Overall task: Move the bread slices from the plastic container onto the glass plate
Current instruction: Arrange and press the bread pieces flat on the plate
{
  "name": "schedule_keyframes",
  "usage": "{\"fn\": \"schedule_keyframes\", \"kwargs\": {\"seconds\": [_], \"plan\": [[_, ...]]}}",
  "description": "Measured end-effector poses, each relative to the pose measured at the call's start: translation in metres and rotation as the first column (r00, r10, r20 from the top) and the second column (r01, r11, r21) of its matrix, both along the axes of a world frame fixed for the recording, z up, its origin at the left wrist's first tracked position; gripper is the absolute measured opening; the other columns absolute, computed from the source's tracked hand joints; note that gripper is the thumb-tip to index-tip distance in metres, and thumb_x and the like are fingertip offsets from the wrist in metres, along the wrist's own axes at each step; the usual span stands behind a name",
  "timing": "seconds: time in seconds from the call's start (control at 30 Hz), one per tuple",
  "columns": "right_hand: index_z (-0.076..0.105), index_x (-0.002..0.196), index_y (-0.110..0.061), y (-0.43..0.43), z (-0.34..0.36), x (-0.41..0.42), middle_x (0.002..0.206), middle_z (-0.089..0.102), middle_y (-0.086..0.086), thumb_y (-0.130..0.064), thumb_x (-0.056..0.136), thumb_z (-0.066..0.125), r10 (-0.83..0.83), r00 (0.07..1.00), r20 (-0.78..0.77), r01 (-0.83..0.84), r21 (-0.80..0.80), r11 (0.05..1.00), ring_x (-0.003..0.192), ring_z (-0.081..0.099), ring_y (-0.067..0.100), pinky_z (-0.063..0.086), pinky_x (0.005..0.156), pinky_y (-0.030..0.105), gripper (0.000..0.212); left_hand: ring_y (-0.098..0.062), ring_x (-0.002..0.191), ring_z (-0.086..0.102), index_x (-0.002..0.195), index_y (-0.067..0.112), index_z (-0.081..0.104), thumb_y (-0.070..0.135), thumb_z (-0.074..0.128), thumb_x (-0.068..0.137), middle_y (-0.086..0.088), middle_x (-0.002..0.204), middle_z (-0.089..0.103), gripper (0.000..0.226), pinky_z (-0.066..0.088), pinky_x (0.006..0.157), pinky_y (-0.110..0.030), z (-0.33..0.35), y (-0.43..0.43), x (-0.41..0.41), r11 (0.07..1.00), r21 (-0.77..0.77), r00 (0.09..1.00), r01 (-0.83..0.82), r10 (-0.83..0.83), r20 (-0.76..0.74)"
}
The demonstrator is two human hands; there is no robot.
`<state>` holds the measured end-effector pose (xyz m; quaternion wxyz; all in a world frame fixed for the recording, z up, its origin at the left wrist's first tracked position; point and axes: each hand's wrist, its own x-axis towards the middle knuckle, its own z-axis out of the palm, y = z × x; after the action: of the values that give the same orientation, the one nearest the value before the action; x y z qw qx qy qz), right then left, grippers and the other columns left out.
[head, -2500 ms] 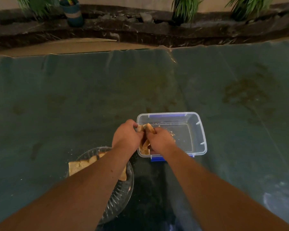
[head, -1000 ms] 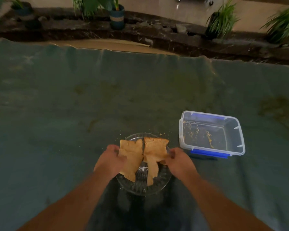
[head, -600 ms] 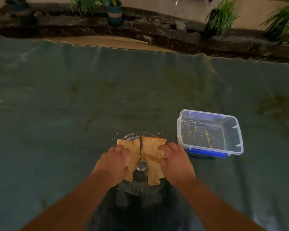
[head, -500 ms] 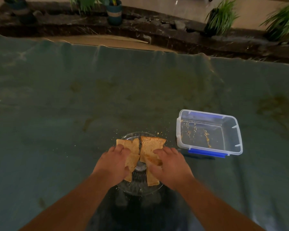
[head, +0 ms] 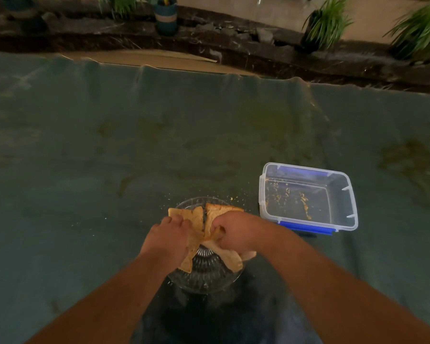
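Several tan bread slices (head: 194, 219) lie overlapping on the ribbed glass plate (head: 204, 281) in the near middle of the table. My left hand (head: 168, 238) rests on the left slice with its fingers curled over it. My right hand (head: 233, 232) pinches the folded edge of the right slice (head: 217, 212). To the right stands the clear plastic container (head: 350, 194) with blue clips. It holds only crumbs (head: 304, 202).
A dark green cloth (head: 109, 157) covers the table, stained and sprinkled with crumbs around the plate. Beyond the far edge runs a dark stone ledge with potted plants (head: 325, 23) and a blue pot (head: 165, 17).
Both hands carried the slices from the container to the plate and laid them down. In the last half second the right fingers curled in and bunched the right slice.
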<state>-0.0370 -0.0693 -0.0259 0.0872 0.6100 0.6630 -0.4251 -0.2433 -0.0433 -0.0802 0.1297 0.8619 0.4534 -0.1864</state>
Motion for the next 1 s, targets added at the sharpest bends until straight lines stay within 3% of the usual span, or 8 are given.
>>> {"fn": "schedule_keyframes", "kwargs": {"seconds": [0.1, 0.17, 0.27, 0.4, 0.5, 0.63, 1.0], "plan": [[0.072, 0.116, -0.021, 0.012, -0.003, -0.011, 0.103, 0.069, 0.004, -0.017, 0.088, 0.067, 0.145, 0.983, 0.112, -0.128, -0.147, 0.981, 0.086, 0.065, 0.024, 0.051, 0.062, 0.031, 0.028, -0.028, 0.123, 0.05, 0.141, 0.016, 0.045, 0.033, 0.063, 0.095, -0.008, 0.14, 0.052, 0.052, 0.05, 0.097, -0.044, -0.003, -0.001, 0.002, 1.0, 0.011, 1.0, 0.0, 0.0, -0.017], [0.07, 0.121, -0.018, 0.01, -0.01, -0.014, 0.111, 0.069, 0.009, -0.011, 0.09, 0.063, 0.157, 0.96, 0.233, -0.149, -0.053, 0.987, 0.097, 0.065, 0.03, 0.056, 0.075, 0.038, 0.032, -0.027, 0.122, 0.05, 0.141, 0.017, 0.046, 0.037, 0.063, 0.095, -0.007, 0.139, 0.053, 0.053, 0.049, 0.098, -0.043, -0.005, -0.001, 0.001, 1.0, 0.03, 1.0, -0.001, 0.002, -0.01], [0.061, 0.126, -0.015, -0.001, -0.023, -0.01, 0.121, 0.064, 0.013, -0.01, 0.088, 0.06, 0.019, 0.944, 0.33, -0.105, 0.246, 0.964, 0.11, 0.059, 0.034, 0.053, 0.09, 0.048, 0.038, -0.026, 0.122, 0.049, 0.14, 0.02, 0.049, 0.044, 0.064, 0.093, -0.006, 0.137, 0.053, 0.054, 0.047, 0.101, -0.043, -0.007, 0.0, -0.001, 0.998, 0.056, 1.0, 0.003, -0.002, -0.01], [0.05, 0.14, -0.016, -0.021, -0.043, -0.006, 0.145, 0.053, 0.017, -0.036, 0.096, 0.06, -0.067, 0.933, 0.352, -0.001, 0.187, 0.982, 0.131, 0.049, 0.037, 0.045, 0.105, 0.053, 0.049, -0.025, 0.122, 0.048, 0.136, 0.022, 0.052, 0.055, 0.066, 0.089, -0.004, 0.133, 0.054, 0.059, 0.046, 0.103, -0.044, -0.009, 0.003, -0.002, 0.997, 0.075, 1.0, 0.015, -0.014, -0.015], [0.048, 0.142, -0.016, -0.032, -0.056, -0.007, 0.146, 0.051, 0.018, -0.045, 0.097, 0.06, 0.009, 0.913, 0.408, -0.081, 0.159, 0.984, 0.131, 0.048, 0.038, 0.045, 0.106, 0.054, 0.055, -0.024, 0.121, 0.049, 0.133, 0.024, 0.052, 0.056, 0.067, 0.089, -0.002, 0.13, 0.058, 0.056, 0.046, 0.103, -0.043, -0.01, 0.005, -0.002, 0.999, 0.046, 1.0, 0.011, -0.011, 0.01], [0.048, 0.137, -0.013, -0.034, -0.063, -0.011, 0.139, 0.054, 0.018, -0.026, 0.097, 0.059, 0.003, 0.916, 0.401, -0.106, 0.234, 0.967, 0.125, 0.051, 0.037, 0.047, 0.102, 0.051, 0.044, -0.024, 0.118, 0.05, 0.127, 0.024, 0.054, 0.054, 0.067, 0.088, -0.001, 0.126, 0.061, 0.051, 0.046, 0.1, -0.042, -0.011, 0.005, 0.001, 1.0, 0.018, 1.0, -0.001, 0.0, 0.025], [0.046, 0.14, -0.013, -0.031, -0.068, -0.007, 0.14, 0.053, 0.017, -0.013, 0.09, 0.059, 0.015, 0.931, 0.365, -0.117, 0.259, 0.959, 0.127, 0.049, 0.036, 0.045, 0.106, 0.052, 0.051, -0.024, 0.115, 0.053, 0.127, 0.023, 0.057, 0.054, 0.068, 0.087, -0.002, 0.124, 0.062, 0.052, 0.049, 0.098, -0.043, -0.011, 0.01, 0.003, 1.0, -0.024, 1.0, 0.0, 0.0, -0.007]]}}
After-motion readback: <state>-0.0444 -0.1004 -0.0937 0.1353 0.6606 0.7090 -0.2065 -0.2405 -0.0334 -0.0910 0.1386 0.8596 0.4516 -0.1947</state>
